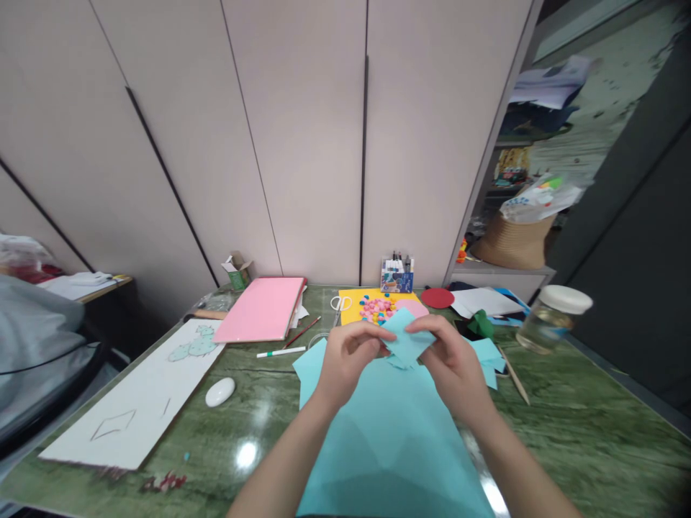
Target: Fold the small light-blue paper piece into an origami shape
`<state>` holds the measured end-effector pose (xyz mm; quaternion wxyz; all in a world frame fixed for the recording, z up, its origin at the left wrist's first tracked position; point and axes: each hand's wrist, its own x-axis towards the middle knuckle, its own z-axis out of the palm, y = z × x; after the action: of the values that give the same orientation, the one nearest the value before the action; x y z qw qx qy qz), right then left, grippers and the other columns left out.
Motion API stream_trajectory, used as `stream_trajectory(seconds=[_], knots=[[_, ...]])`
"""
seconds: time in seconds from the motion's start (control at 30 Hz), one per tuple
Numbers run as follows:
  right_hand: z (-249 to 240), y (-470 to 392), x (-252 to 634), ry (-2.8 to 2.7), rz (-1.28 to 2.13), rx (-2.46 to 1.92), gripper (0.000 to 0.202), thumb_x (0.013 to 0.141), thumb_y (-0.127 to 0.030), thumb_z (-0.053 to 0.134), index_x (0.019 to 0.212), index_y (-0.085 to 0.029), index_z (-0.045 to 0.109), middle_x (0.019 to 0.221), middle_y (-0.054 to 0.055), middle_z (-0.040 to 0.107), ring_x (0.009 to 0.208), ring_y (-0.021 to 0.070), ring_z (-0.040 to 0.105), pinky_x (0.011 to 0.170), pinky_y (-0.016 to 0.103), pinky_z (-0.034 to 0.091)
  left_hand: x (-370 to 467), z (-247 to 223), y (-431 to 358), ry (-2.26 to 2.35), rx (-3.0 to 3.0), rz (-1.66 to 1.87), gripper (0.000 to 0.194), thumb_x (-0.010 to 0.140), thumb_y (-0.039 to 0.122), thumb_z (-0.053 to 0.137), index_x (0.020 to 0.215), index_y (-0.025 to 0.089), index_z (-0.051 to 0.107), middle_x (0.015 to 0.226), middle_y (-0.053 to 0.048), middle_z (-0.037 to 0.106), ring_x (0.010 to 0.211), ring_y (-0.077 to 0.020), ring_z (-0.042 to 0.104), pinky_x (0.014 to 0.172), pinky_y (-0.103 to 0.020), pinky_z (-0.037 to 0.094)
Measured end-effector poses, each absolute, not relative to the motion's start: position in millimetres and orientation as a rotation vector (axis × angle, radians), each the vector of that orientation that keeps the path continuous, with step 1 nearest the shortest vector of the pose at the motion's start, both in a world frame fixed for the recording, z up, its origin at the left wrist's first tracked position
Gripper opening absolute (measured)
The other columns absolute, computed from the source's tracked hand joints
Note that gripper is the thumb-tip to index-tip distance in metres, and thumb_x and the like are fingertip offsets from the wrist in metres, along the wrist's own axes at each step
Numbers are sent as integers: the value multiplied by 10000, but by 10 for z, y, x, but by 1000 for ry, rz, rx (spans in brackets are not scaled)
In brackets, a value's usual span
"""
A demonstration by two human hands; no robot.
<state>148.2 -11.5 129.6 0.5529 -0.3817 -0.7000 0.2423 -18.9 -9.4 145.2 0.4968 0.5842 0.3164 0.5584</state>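
In the head view, the counter (588, 410) has a glossy green surface, streaked like marble, that throws back bright spots of light. Behind it rise smooth, pale cabinet doors (302, 144) with dark vertical strips. At the left lies a long white board (127, 403), flat and matte, with a pale blue cactus shape and a few pencil lines; near it sits a glossy white oval object (220, 392). A smooth pink folder (264, 309) lies farther back, and small rounded pink, blue and yellow pieces (376, 311) are heaped on a yellow sheet (350, 314). At the right stands a clear jar (545, 327) with a white lid, near a slim wooden stick (514, 375). The small blue paper (407, 342) is held up between the two hands, above a large blue sheet (389, 446) — light turquoise, crisp-edged, roughly diamond-shaped as it is held. The left hand (350, 360) pinches its left side between thumb and fingers; the right hand (454, 361) grips its right side, thumb mostly hidden.
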Motion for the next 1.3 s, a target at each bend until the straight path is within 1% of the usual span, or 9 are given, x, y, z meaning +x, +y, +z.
stream_trajectory(seconds=[0.1,0.2,0.3,0.37,0.5,0.7,0.97,1.2,1.3], knots=[[1318,-114,1479,-1702,472,-899,194,778,-80,470,844,-238,562,837,25,570,828,193,552,709,314,444,-171,1446,-83,833,1401,1343,134,671,262,688,727,141,687,697,-38,658,640,-135,599,616,-233,485],[1348,-112,1481,-1780,331,-919,221,759,-56,480,839,-238,575,837,26,585,836,195,564,727,322,451,-135,1448,-49,876,1288,1409,190,607,221,747,754,146,652,618,7,615,581,-100,562,548,-192,451],[1365,-100,1500,-1875,106,-918,257,772,-62,491,881,-254,622,937,51,561,883,200,566,744,335,467,-135,1434,-9,808,1185,1487,349,616,201,745,937,171,610,632,28,628,593,-89,567,579,-186,447],[1369,-90,1520,-1922,-63,-883,281,783,-72,507,912,-278,647,1040,68,526,964,217,548,787,366,465,-156,1410,15,782,1148,1501,385,627,212,741,978,170,589,646,22,644,600,-93,577,607,-199,452],[1380,-83,1566,-1961,-314,-832,285,773,-102,579,920,-329,670,1090,63,534,1046,257,503,862,448,411,-203,1362,48,807,1150,1468,275,621,242,747,839,131,621,649,-8,658,594,-105,583,589,-209,446],[1424,-87,1637,-2088,-391,-774,244,774,-184,625,942,-357,669,1095,48,590,1047,268,502,860,456,392,-220,1404,41,875,1199,1398,245,587,263,759,755,116,659,634,-30,665,560,-117,568,529,-216,418],[1424,-72,1584,-2008,-131,-837,30,784,-240,622,800,-247,599,1042,79,580,1020,252,526,837,426,439,-175,1466,-34,866,1230,1271,209,600,250,752,752,127,679,595,-13,655,531,-96,550,528,-202,410],[1397,-72,1533,-1892,106,-930,89,801,-287,596,773,-238,527,791,36,569,796,204,569,682,327,471,-168,1490,-95,777,1257,1205,239,635,290,732,808,129,700,758,-73,709,689,-162,630,644,-255,472],[1368,-66,1518,-1827,217,-990,120,786,-303,610,832,-241,518,803,25,577,758,189,571,666,311,477,-169,1486,-105,756,1264,1194,241,657,278,717,849,134,700,782,-75,710,724,-172,637,668,-260,474]])
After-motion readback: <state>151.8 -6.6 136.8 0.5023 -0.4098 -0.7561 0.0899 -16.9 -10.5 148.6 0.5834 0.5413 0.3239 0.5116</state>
